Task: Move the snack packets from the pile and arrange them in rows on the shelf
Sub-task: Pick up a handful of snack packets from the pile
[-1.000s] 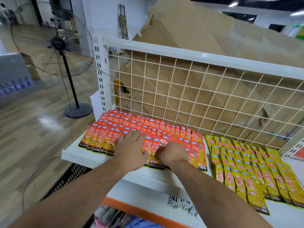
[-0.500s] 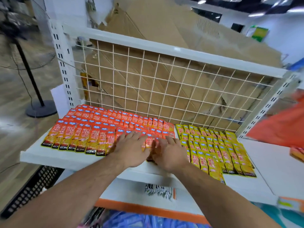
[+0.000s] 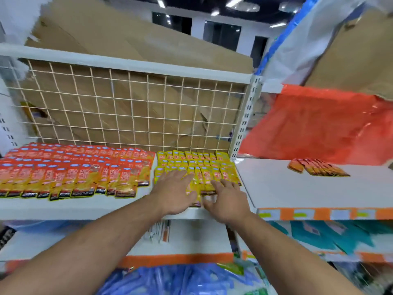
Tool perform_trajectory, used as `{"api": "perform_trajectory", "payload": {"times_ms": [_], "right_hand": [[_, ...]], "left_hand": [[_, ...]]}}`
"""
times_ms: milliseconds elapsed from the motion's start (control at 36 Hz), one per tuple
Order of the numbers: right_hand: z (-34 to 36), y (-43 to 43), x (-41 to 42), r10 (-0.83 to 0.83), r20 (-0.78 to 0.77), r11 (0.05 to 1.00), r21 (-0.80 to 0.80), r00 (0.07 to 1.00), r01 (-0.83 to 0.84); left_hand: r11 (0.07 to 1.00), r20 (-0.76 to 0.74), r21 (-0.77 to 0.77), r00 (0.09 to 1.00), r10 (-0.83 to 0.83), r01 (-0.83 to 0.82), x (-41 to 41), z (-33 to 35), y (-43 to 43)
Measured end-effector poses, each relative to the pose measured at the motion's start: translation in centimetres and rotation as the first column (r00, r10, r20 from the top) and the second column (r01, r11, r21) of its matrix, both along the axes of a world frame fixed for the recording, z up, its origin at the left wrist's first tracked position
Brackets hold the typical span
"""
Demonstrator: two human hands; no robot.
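Fingers spread and flat, the left hand [image 3: 175, 193] and right hand [image 3: 228, 201] rest side by side on the front row of yellow snack packets [image 3: 204, 165], which lie under and just beyond the fingertips. Orange packets [image 3: 74, 171] fill rows left of the fingers on the same shelf [image 3: 85, 206]; a small pile [image 3: 316, 167] lies well off to their right.

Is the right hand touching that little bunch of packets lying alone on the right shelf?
Apart. The head view shows bare white shelf between the right hand, at the yellow packets, and the lone bunch.
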State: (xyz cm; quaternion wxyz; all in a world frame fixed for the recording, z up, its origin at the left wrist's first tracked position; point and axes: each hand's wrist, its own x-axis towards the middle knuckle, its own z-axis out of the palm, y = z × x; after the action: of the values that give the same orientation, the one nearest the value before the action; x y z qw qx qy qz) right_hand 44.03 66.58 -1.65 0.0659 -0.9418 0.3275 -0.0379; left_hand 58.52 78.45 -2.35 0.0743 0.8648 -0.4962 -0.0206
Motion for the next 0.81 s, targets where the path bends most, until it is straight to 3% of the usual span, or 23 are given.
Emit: {"api": "perform_trajectory", "payload": {"times_ms": [361, 806], "right_hand": [[1.4, -11.2, -16.9, -0.112, -0.041, 0.993, 0.027, 0.993, 0.113], [0.1, -27.6, -24.0, -0.365, -0.072, 0.927, 0.063, 0.928, 0.370]], "left_hand": [[0.987, 0.006, 0.004, 0.987, -0.162, 0.162, -15.2, 0.7, -13.7], [0.919, -0.027, 0.029, 0.920, -0.391, 0.392, -20.5, -0.7, -34.2]]}}
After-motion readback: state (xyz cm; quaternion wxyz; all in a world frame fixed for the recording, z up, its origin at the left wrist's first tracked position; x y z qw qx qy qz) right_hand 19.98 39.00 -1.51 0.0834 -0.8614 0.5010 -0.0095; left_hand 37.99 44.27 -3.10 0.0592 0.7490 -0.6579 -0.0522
